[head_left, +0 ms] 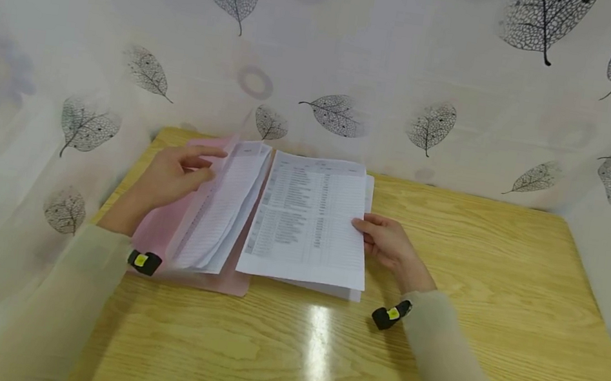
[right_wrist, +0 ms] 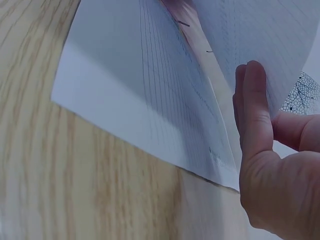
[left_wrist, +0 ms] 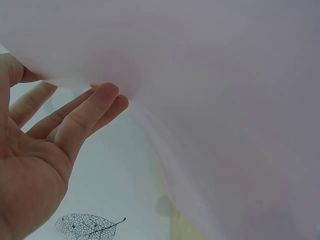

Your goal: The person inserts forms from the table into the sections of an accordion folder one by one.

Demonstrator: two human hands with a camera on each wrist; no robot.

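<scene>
A pink folder (head_left: 232,286) lies spread at the back left of the table, with lined sheets (head_left: 224,205) standing tilted over its left side. My left hand (head_left: 175,175) holds the folder's thin pink cover (left_wrist: 220,100) by its edge, fingertips on one face and the thumb partly hidden behind. On the right side lies a printed sheet (head_left: 310,217) with table columns. The right hand (head_left: 392,242) pinches that sheet's right edge, thumb on top and fingers underneath. In the right wrist view the sheet is lifted from another lined page (right_wrist: 145,90).
The wooden table (head_left: 475,318) reaches to the right and front. A pale cloth with leaf prints (head_left: 334,114) hangs behind and along the sides. Two small dark prongs (right_wrist: 183,23) show at the folder's fold.
</scene>
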